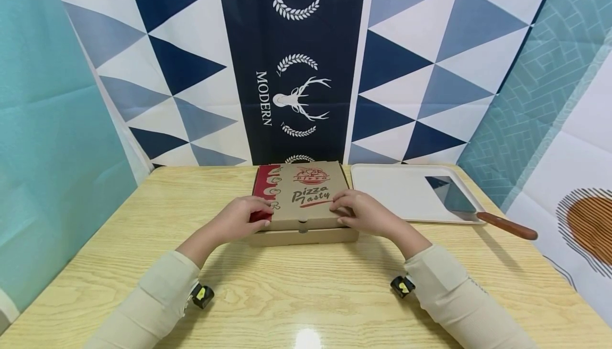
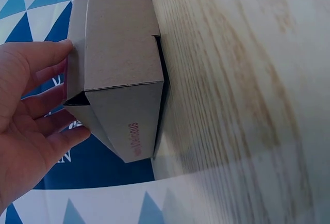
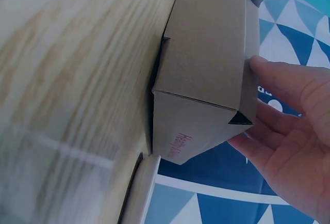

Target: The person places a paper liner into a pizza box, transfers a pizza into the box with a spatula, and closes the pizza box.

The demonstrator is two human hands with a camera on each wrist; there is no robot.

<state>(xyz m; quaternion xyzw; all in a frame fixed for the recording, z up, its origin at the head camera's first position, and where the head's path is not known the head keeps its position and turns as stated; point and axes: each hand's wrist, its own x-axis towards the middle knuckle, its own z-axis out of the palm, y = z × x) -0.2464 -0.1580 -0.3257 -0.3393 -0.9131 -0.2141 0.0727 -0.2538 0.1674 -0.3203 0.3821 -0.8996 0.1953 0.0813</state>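
Observation:
A cardboard pizza box (image 1: 306, 216), with a red strip on the left and "Pizza Tasty" printed on its lid, lies on the table near the wall. The lid's front flap sits over the box front, with a small dark gap at each front corner. My left hand (image 1: 246, 215) holds the lid's left front corner, thumb at the front edge and fingers bent over the lid. At the opposite front corner, my right hand (image 1: 365, 215) grips the lid in the same manner. In the left wrist view the thumb touches the flap of the box (image 2: 124, 33); the right wrist view shows likewise.
Right of the box lies a white tray (image 1: 382, 192) with a dark rim edge. A spatula with a metal blade (image 1: 449, 195) rests on it, its wooden handle (image 1: 508, 226) jutting past the tray's corner. Patterned cloth (image 1: 191, 46) hangs behind the wooden table (image 1: 296, 285).

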